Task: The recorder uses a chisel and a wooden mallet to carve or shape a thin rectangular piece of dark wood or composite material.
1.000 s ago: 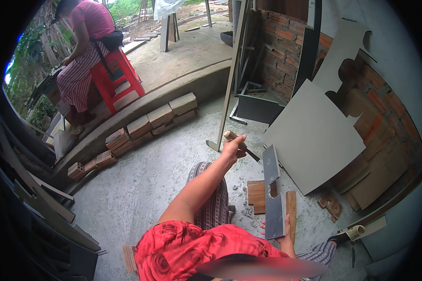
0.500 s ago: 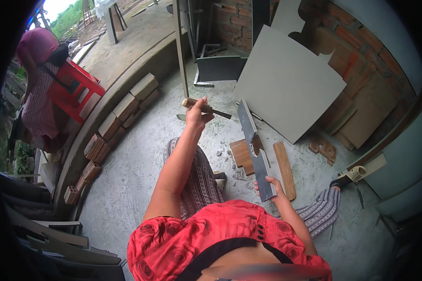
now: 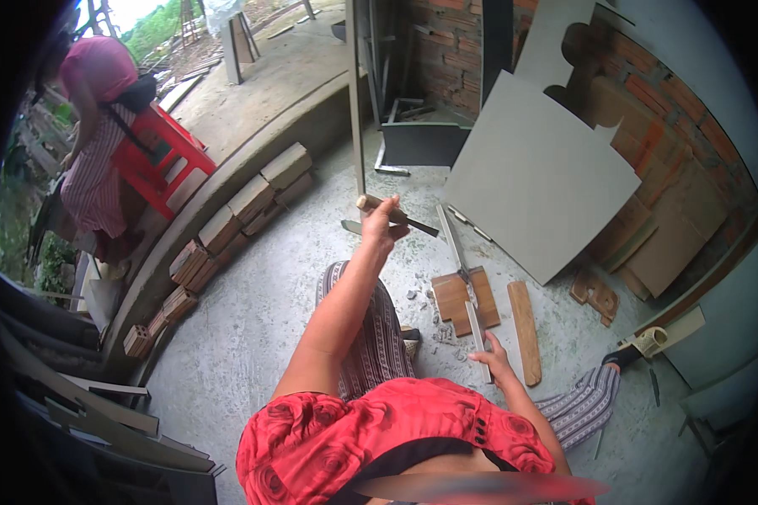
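My left hand (image 3: 381, 225) is closed round a chisel-like tool with a wooden handle (image 3: 367, 203); its dark flat blade (image 3: 423, 226) points right, toward the far end of a long narrow strip of board (image 3: 475, 321). A greenish flat piece (image 3: 351, 226) shows just left of that hand; whether it is held, I cannot tell. My right hand (image 3: 495, 362) grips the near end of the strip, which stands on edge with a notch partway along. Under its middle lies a brown wooden block (image 3: 451, 301). Grey chips are scattered beside the block.
A wooden bar (image 3: 525, 332) lies right of the strip. Beyond leans a large grey panel (image 3: 539, 177), with cardboard (image 3: 691, 210) near the brick wall. Bricks (image 3: 248, 202) line the low kerb at left. Outside, a person (image 3: 101, 151) sits on a red stool (image 3: 164, 160).
The strip has turned in my right hand: its dark broad face showed before, and its thin edge shows now. My left hand still holds the tool. The whole view has shifted somewhat.
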